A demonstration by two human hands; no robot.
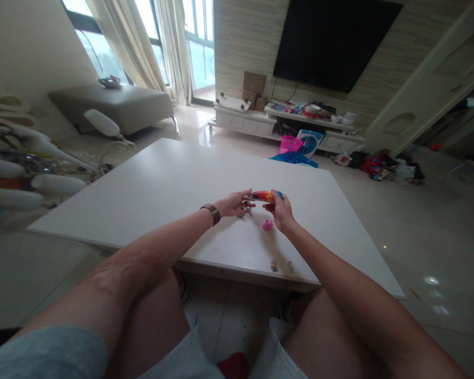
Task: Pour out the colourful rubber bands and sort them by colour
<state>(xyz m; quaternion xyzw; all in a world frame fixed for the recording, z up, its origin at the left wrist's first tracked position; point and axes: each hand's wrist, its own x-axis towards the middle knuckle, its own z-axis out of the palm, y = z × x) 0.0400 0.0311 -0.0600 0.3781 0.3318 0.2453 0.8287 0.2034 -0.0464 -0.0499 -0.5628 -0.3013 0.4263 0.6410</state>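
Observation:
Above the white table [205, 179], a small, long item patterned in red, yellow and blue [264, 196] spans my two hands. My right hand [281, 211] grips its blue end between thumb and fingers. At its other end, which looks dark and metallic, my left hand [237, 203] pinches with thumb and fingertips; a brown-strapped watch [211, 213] is on that wrist. Small dark metal pieces [243, 213], perhaps keys, show just below the left fingers. A round pink trinket [267, 225] is under the right hand, and whether it hangs or lies on the table I cannot tell.
Near the table's front edge lie a small yellow-and-blue figure [274, 266] and a pale little piece [290, 267]. Beyond the table stand a pink basket [290, 143] and a low white cabinet [245, 125]. A rack with white padded ends [59, 184] is at the left.

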